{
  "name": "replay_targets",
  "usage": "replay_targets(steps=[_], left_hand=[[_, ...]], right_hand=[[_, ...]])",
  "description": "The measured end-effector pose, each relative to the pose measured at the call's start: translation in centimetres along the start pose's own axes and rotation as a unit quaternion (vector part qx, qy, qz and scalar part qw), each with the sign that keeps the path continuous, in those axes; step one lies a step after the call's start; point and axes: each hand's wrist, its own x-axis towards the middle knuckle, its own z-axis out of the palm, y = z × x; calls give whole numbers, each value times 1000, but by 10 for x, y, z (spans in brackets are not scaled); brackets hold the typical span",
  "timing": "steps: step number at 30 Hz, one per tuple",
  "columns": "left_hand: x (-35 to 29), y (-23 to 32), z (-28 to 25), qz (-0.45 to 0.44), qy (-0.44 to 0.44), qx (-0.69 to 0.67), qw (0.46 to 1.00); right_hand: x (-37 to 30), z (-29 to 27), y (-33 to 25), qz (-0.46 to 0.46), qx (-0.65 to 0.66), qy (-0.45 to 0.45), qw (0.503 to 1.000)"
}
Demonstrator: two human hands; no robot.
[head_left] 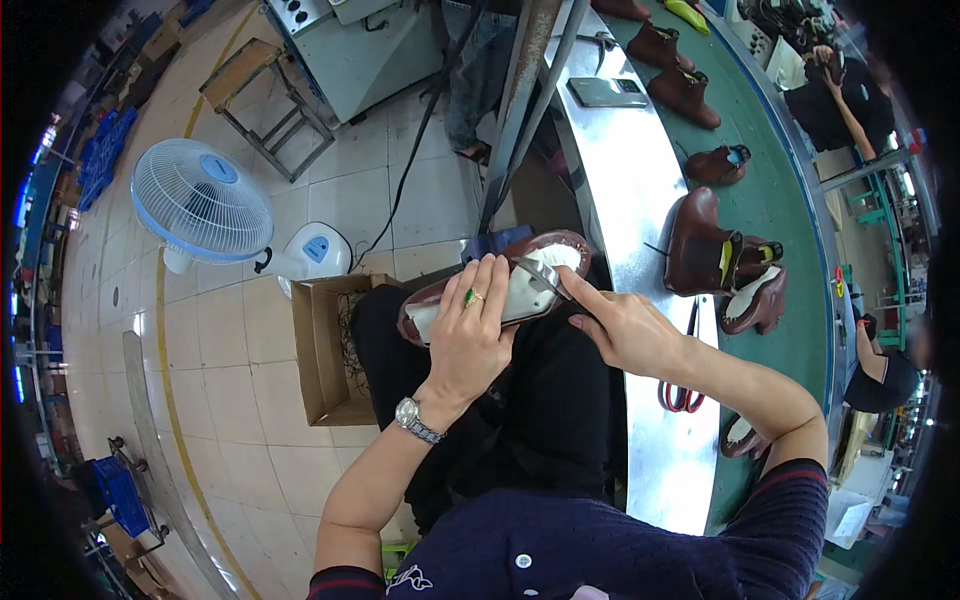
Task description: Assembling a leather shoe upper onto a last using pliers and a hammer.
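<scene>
Leftward, a white and blue fan (203, 198) stands on the tiled floor (222, 345), well apart from the work. Nearer, an open cardboard box (322, 345) sits beside the person's knee, its walls limiting how low the left elbow could swing; over the floor there is more room. Next, the left hand (472, 322) grips an upturned brown shoe (522, 298) on the lap, fingers laid across the white sole, thumb at the near side. Just right of those fingers, the right hand (628, 328) is closed around a curved metal tool (537, 270), its head at the sole; whether it touches is hard to tell.

The step looks like working the shoe's bottom with the tool, which seems to call for a firm left hold and short, controlled strokes kept off the fingers. Farther right, the metal surface (655, 450) has its edge close by the lap, and red-handled scissors (682, 397) lie just below the right forearm, so that side is tighter. Beyond, more brown boots (697, 245) stand on a green belt (790, 310).
</scene>
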Motion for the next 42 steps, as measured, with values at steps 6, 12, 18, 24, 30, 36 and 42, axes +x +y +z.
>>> replay_targets(steps=[6, 12, 18, 24, 30, 36, 42], left_hand=[[-2, -14, 4, 67, 9, 108, 992], [0, -10, 9, 91, 10, 144, 985], [-2, -10, 3, 78, 20, 135, 988], [0, -11, 6, 76, 27, 136, 987], [1, -6, 5, 73, 32, 114, 990], [-2, -6, 7, 63, 33, 104, 992], [-4, -6, 7, 56, 37, 94, 993]], right_hand=[[18, -66, -38, 23, -145, -118, 982], [36, -16, -13, 84, -57, 1, 995], [41, -21, -27, 110, 101, 87, 985], [40, -27, -20, 121, -2, -33, 992], [36, -8, -3, 135, -42, 28, 990], [39, 0, -22, 118, 39, 71, 990], [38, -11, -33, 101, 4, 16, 995]])
